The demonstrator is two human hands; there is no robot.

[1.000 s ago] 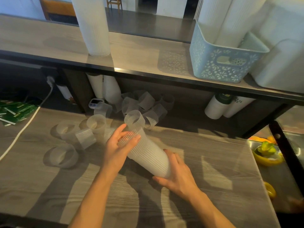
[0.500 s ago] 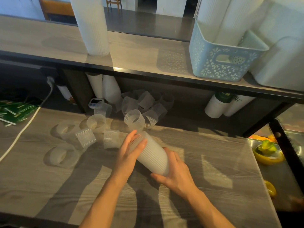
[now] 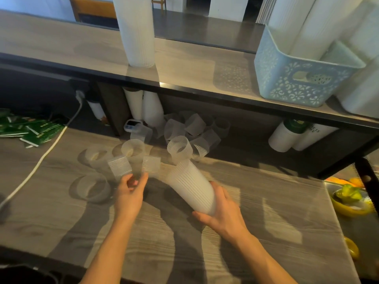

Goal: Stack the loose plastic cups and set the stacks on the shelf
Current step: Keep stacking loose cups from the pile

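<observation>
Two hands over surface [image 3: 266,212]: right hand [image 3: 222,210] grips cup stack [image 3: 190,185] base; left hand [image 3: 129,191], fingers curled, grip state unclear, beside loose cups [image 3: 121,167]. Surface bare twd right edge.

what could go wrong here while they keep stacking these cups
The long cup stack lies tilted, gripped by the right hand only at its base; its far end could sag or the stack could come apart. The left hand is reaching for a loose ribbed cup amid crowded cups; it may knock neighbours such as the upright cup over. The white cable runs close to the cups lying at the left and could snag.
</observation>
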